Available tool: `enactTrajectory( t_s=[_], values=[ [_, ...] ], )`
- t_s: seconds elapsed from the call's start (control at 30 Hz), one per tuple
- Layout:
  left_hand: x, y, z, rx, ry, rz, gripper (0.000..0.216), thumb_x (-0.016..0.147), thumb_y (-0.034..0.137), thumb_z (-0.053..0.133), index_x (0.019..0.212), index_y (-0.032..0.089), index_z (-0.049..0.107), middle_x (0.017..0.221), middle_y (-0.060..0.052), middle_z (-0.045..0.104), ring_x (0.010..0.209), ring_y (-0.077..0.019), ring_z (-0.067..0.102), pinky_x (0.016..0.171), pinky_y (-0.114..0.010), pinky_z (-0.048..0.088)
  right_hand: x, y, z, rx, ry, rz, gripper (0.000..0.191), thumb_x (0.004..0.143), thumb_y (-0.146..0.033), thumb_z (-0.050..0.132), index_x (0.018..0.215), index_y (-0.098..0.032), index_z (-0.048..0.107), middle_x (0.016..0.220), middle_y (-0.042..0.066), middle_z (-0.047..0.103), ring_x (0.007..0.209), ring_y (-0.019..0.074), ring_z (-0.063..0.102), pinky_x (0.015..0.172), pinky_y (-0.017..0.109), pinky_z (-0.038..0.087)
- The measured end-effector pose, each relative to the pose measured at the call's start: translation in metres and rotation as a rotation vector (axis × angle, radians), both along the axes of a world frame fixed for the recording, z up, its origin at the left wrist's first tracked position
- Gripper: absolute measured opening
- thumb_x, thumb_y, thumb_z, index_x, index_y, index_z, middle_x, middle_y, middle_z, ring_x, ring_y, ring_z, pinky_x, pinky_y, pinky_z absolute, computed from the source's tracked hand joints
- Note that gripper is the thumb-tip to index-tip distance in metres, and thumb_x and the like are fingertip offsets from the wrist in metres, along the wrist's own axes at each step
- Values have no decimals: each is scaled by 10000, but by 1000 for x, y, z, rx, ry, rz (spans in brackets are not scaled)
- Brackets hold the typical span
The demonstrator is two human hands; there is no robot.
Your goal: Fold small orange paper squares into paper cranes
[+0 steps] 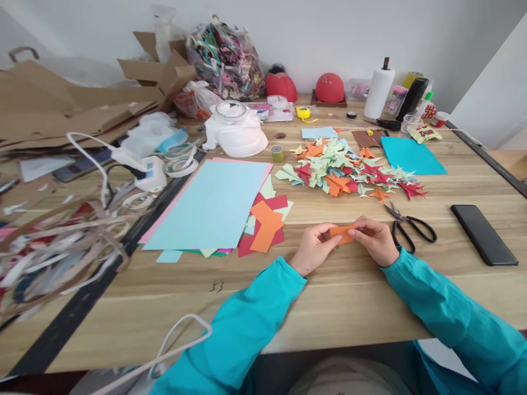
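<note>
Between both hands is a small piece of orange paper, apparently folded into a narrow rectangle. My left hand pinches its left end between thumb and fingers. At the other end, my right hand grips it the same way, with the thumb across the front. Black-handled scissors lie partly open just beyond my right hand. A pile of folded paper shapes in green, orange, red and blue spreads out farther back. Left of my hands, cut orange paper pieces rest over red and green ones.
A stack of large sheets with light blue paper on top lies to the left. A black phone sits at right. Tangled strips, a power strip and cardboard crowd the left side. A turquoise sheet lies behind the scissors.
</note>
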State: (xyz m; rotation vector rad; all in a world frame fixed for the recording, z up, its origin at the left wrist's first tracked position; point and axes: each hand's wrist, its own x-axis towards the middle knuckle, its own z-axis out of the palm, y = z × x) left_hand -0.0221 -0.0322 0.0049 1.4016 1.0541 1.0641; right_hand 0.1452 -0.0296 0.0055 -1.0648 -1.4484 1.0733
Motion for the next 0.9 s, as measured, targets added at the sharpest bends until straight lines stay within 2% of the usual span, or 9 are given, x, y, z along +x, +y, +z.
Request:
enactTrajectory(
  t_s=[0.1,0.23,0.3,0.4,0.53,0.67,0.8,0.9],
  values=[
    [-1,0,-1,317,91,75,102,753,226,613,796,154,670,809,-66,651,738,-156,597,634,-273,489,1,-1,3,-1,-4,3,227,671,-407,709,748,-198,664,665,21,590,632,137,529,596,285,458],
    [-5,0,0,715,215,175,149,786,124,544,836,181,672,832,-67,653,797,-157,590,723,-312,490,2,-5,3,-185,153,80,331,706,-430,674,931,-196,613,697,8,616,539,111,535,500,250,443],
    [-6,-1,0,834,312,215,189,784,96,524,866,188,666,864,-69,654,816,-163,580,728,-325,486,2,-6,3,-229,165,140,301,760,-462,609,861,-178,614,684,17,627,536,112,551,503,246,445],
    [-7,-3,-1,921,459,197,216,782,83,500,874,195,660,898,-75,651,856,-178,558,737,-344,485,0,-8,3,-253,63,188,373,791,-516,545,696,-161,613,569,15,605,507,111,543,516,246,450],
    [-4,-6,-1,938,545,131,209,763,101,509,880,193,655,984,-95,632,916,-207,541,777,-389,484,-3,-8,3,-211,1,21,358,733,-524,609,702,-167,603,528,-6,584,475,109,517,494,246,451],
    [-2,-9,3,872,456,108,321,747,151,532,1058,188,599,1095,-125,577,1006,-241,534,852,-446,461,-2,-7,1,-88,-90,-95,319,746,-495,607,737,-176,606,553,-1,583,504,124,530,505,254,450],
    [-3,-10,9,673,284,130,455,757,212,579,1203,176,494,1146,-135,537,1066,-234,513,899,-420,446,2,-7,0,101,-287,-100,244,790,-419,585,771,-183,642,633,27,609,552,134,524,527,266,427],
    [-3,-5,9,450,145,114,290,770,261,606,1047,173,598,1011,-95,606,953,-196,566,838,-357,474,4,-7,1,209,-381,-27,181,808,-353,581,777,-198,669,703,45,624,598,141,528,544,276,417]
  ],
)
